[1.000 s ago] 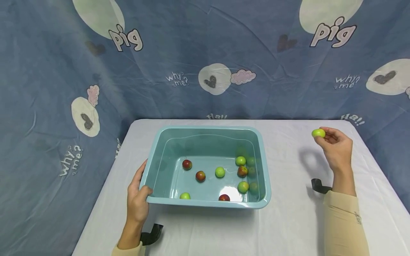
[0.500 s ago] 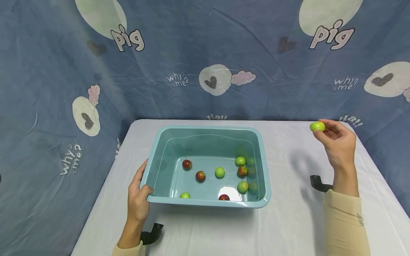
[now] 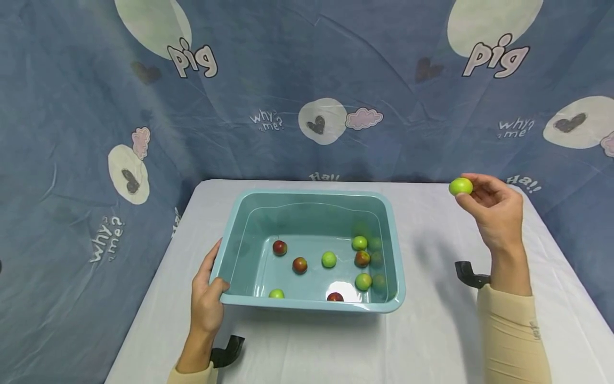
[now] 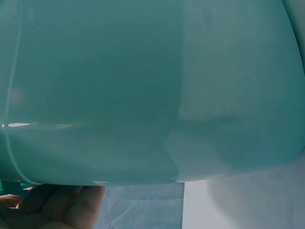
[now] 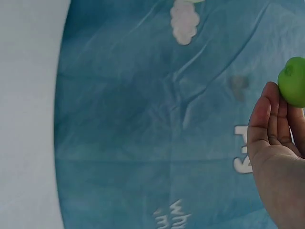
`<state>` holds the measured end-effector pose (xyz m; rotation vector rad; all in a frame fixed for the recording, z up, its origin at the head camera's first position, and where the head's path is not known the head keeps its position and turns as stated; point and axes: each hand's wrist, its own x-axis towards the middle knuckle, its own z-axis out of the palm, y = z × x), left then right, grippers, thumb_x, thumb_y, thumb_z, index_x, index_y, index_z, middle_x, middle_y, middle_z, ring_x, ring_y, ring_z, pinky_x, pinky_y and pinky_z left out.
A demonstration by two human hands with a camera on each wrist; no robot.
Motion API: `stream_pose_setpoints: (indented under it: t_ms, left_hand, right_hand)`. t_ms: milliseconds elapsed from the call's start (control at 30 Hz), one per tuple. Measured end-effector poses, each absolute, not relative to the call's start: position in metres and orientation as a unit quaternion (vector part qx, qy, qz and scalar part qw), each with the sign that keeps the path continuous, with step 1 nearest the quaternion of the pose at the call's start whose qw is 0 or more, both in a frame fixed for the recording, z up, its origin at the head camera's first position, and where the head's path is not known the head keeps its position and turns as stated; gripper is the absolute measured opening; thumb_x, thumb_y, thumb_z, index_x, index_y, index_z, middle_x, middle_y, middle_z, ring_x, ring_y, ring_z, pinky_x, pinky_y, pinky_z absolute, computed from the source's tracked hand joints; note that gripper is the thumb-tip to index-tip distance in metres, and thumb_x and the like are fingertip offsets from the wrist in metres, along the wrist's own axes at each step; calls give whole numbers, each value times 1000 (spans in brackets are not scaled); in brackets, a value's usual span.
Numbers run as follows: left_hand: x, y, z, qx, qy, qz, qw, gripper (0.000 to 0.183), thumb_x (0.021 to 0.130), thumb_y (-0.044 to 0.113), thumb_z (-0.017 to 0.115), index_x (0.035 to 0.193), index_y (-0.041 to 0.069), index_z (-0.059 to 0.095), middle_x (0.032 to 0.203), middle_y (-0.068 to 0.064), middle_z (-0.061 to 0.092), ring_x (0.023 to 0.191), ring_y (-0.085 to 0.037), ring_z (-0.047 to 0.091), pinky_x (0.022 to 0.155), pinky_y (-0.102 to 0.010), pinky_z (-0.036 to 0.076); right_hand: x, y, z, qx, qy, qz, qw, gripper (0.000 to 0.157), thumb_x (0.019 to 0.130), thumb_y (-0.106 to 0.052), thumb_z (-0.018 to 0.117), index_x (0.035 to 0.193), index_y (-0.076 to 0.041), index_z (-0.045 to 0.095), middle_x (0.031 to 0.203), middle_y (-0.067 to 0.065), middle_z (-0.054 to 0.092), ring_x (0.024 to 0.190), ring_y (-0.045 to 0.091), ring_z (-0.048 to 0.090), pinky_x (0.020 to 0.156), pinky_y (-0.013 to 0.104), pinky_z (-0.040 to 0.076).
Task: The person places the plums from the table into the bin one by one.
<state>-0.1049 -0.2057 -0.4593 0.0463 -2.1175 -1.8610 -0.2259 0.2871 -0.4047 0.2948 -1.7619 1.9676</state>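
With the thumb over its rim and fingers along the outside, my left hand (image 3: pixel 207 304) grips the left front corner of a light-blue plastic basin (image 3: pixel 307 307). The left wrist view is mostly filled by the basin's wall (image 4: pixel 119 95), with fingers (image 4: pixel 86 207) below it. Up at the right, my right hand (image 3: pixel 501 218) pinches a small green fruit (image 3: pixel 460 186), smooth and round like a jujube, between thumb and fingertips. The right wrist view shows this green fruit (image 5: pixel 293 83) partly cut off. Several similar fruits lie inside the basin, such as a green one (image 3: pixel 329 260) and a red-brown one (image 3: pixel 299 265).
A white cloth covers the table (image 3: pixel 431 330). Behind it and to the left hangs a blue printed curtain (image 3: pixel 268 53). Black curved pieces (image 3: pixel 472 276) sit at both wrists. The right hand is apart from the basin, over the table's right side.
My right hand has risen with the green fruit, then shifted left toward the basin. The left hand and the basin have stayed put.
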Motion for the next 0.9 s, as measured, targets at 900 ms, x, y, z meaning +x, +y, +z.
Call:
stream_pose_setpoints:
  t_ms: [900]
  left_hand:
    - [-105, -206, -459, 9, -739, -654, 162, 86, 71, -10, 34, 154, 11, 45, 152, -5, 47, 134, -26, 44, 100, -32, 36]
  right_hand:
    - [-229, 228, -381, 250, -656, 694, 163, 40, 76, 27, 65, 116, 22, 62, 109, 16, 69, 94, 20, 66, 85, 24, 53]
